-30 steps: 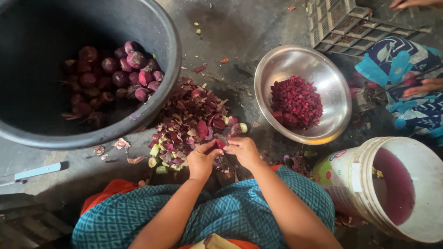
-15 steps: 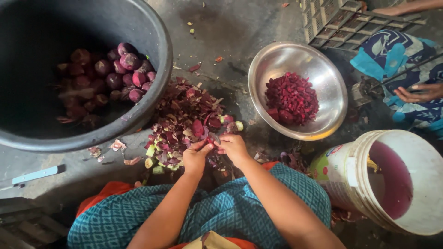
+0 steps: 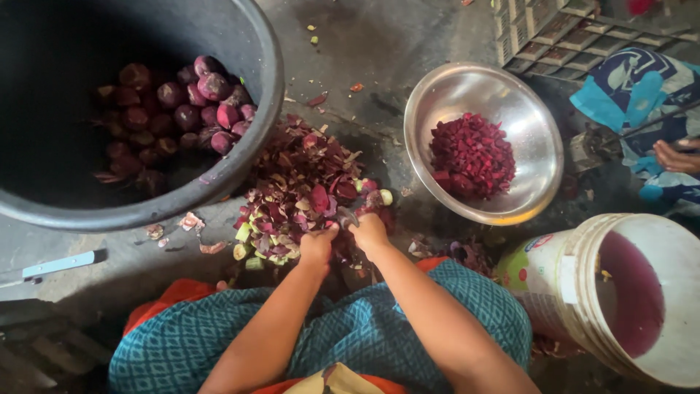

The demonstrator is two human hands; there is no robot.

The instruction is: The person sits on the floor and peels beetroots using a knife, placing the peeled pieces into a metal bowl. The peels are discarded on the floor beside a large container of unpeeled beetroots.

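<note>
My left hand and my right hand are closed and pressed together at the near edge of a heap of beetroot peels on the floor. Between the fingertips a small grey blade tip sticks up, with a dark red beetroot piece held against it, mostly hidden by the fingers. A big black tub at the upper left holds several whole beetroots. To the right, a steel bowl contains chopped beetroot.
A white bucket with purple-stained water stands at the lower right. Another person's hand and blue patterned cloth are at the right edge. A crate lies at the top right, a blue-handled tool at the left.
My hands stay together at the peel heap, shifting only slightly toward the heap. The other person's hand at the right has moved lower.
</note>
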